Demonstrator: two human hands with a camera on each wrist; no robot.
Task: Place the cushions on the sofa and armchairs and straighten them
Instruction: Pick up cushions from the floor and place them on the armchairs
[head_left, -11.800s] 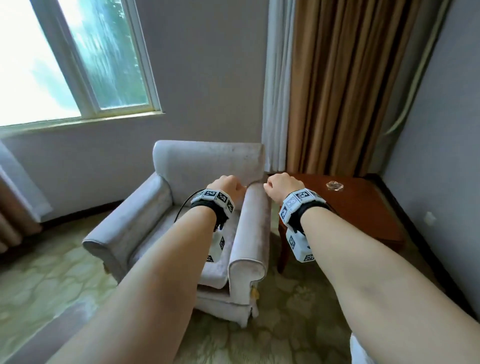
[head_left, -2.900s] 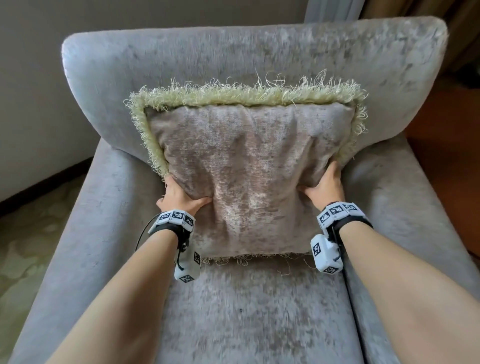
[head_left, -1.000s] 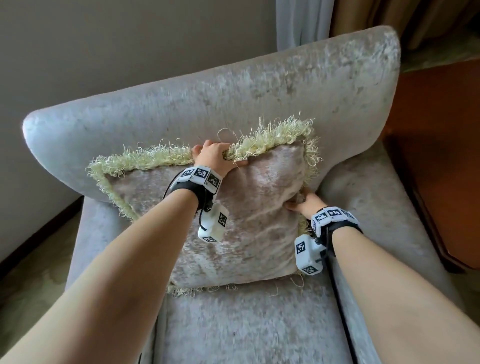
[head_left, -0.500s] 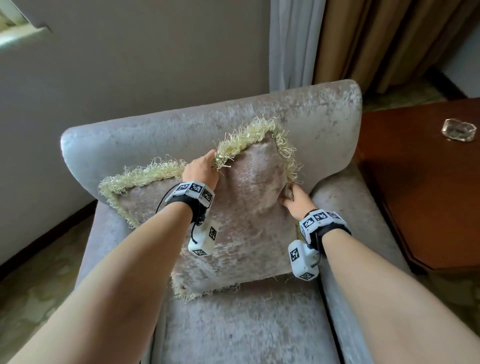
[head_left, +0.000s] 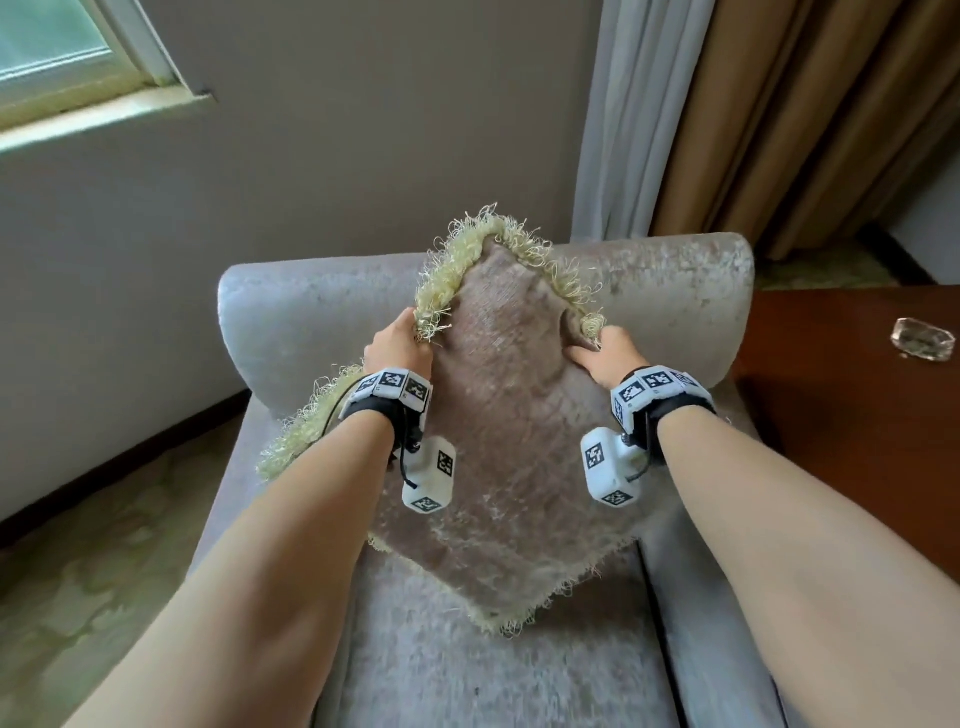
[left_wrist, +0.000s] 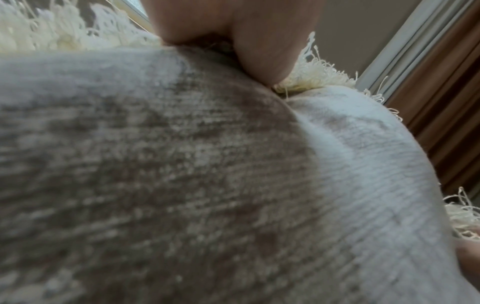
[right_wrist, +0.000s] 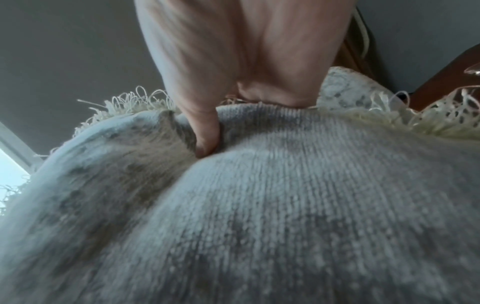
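Observation:
A grey-brown velvet cushion (head_left: 511, 441) with a pale yellow fringe stands on one corner on the seat of the grey armchair (head_left: 311, 301), leaning against its back. Its top corner rises above the chair back. My left hand (head_left: 400, 343) grips the fringed upper left edge. My right hand (head_left: 602, 351) pinches the upper right edge, thumb pressed into the fabric. In the left wrist view the cushion (left_wrist: 182, 174) fills the frame under my fingers (left_wrist: 259, 41). In the right wrist view my thumb (right_wrist: 205, 131) digs into the cushion (right_wrist: 285, 205).
A dark wooden side table (head_left: 852, 395) stands right of the armchair with a glass ashtray (head_left: 922, 339) on it. Brown and white curtains (head_left: 753, 114) hang behind. A window sill (head_left: 78, 119) is at upper left. Patterned green carpet (head_left: 104, 545) lies to the left.
The cushion has been turned from lying square to standing on a corner, its top corner lifted above the chair back. My right hand has moved up to the upper right edge.

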